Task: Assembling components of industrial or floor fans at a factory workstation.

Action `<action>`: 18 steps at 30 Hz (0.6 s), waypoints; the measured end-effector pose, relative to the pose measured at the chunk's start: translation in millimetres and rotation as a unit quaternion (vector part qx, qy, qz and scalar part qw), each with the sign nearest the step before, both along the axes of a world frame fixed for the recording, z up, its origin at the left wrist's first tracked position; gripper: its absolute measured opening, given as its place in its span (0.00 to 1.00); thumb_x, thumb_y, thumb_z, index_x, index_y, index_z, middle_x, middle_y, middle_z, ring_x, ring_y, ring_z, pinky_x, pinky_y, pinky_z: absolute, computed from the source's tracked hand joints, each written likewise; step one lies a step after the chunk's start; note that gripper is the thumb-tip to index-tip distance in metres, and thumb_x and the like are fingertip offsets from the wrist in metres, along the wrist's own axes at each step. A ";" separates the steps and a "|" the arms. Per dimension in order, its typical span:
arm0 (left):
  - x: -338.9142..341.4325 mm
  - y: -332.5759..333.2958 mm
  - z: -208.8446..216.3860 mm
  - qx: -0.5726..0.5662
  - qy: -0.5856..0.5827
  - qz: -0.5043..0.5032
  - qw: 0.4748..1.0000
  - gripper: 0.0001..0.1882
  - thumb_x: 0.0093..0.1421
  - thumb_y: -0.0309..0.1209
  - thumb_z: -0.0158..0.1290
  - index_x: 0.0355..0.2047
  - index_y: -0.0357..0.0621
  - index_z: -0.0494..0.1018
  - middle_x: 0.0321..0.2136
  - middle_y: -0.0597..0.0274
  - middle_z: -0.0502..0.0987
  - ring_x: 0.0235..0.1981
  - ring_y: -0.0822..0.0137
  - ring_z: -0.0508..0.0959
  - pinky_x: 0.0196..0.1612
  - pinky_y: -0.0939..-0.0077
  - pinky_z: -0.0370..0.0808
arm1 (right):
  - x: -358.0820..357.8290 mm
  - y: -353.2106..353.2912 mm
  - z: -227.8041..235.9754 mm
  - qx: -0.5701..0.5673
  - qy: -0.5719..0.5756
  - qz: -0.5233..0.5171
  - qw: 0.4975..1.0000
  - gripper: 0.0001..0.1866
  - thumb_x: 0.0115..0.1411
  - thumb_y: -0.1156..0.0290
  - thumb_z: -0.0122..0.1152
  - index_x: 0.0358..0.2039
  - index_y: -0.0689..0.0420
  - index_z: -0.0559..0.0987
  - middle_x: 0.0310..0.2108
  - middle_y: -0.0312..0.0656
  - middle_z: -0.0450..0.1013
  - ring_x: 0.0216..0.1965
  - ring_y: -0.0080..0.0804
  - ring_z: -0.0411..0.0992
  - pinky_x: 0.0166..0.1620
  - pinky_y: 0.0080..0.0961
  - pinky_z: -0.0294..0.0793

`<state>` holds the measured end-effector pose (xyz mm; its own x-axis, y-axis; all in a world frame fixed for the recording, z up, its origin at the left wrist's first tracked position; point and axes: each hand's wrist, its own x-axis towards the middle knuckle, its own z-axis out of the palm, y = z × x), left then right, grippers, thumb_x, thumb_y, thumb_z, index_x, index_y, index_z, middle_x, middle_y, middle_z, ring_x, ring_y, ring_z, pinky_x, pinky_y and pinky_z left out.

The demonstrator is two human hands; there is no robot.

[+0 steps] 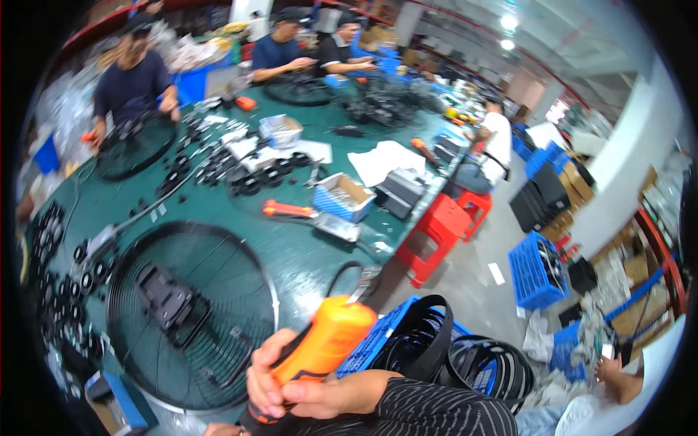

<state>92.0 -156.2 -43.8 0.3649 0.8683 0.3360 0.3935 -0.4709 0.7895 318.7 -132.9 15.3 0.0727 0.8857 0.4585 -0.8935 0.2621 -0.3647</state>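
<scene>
My right hand (pixel 302 389), its arm in a dark striped sleeve, is closed around an orange power screwdriver (pixel 331 338). The tool tilts up and away to the right, its metal tip over the table edge. Only a sliver of my left hand (pixel 222 430) shows at the lower edge; its fingers are hidden. Left of the screwdriver, a round black wire fan grille (pixel 254 269) lies on the green table (pixel 291 251). On the grille rests a black plastic housing (pixel 171 301).
Black round parts (pixel 69 305) crowd the table's left side. Ahead stand a blue box of screws (pixel 342 198) and an orange-handled tool (pixel 291 209). A blue crate (pixel 385 327) with black rings is at the right. Co-workers sit across the table; another person's hand (pixel 609 369) is lower right.
</scene>
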 end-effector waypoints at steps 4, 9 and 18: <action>18.5 8.8 5.6 0.073 -0.008 -0.020 0.997 0.09 0.48 0.30 0.65 0.24 0.42 0.75 0.21 0.58 0.78 0.21 0.59 0.78 0.25 0.69 0.72 | 23.8 -4.5 28.7 -0.033 -0.089 0.022 0.995 0.21 0.62 0.68 0.60 0.53 0.56 0.66 0.31 0.42 0.70 0.27 0.35 0.70 0.33 0.34 0.69; 32.8 20.8 8.7 0.052 -0.035 -0.084 0.995 0.12 0.47 0.29 0.69 0.28 0.43 0.76 0.22 0.63 0.77 0.20 0.63 0.78 0.22 0.72 0.72 | 31.0 -0.6 15.5 0.018 -0.105 -0.062 0.992 0.18 0.64 0.66 0.58 0.49 0.57 0.64 0.27 0.40 0.70 0.19 0.26 0.70 0.26 0.26 0.73; 30.7 15.4 1.8 0.034 -0.021 -0.077 0.996 0.12 0.49 0.31 0.69 0.28 0.42 0.76 0.23 0.64 0.77 0.19 0.67 0.76 0.21 0.76 0.71 | 36.6 2.5 8.1 0.001 -0.140 -0.052 0.989 0.20 0.63 0.65 0.60 0.49 0.55 0.62 0.27 0.41 0.72 0.21 0.31 0.74 0.25 0.27 0.76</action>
<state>122.7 -140.7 -42.0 0.4770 0.7777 0.4095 0.2800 -0.5761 0.7680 355.2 -130.4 23.4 0.0332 0.8795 0.4747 -0.7262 0.3475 -0.5932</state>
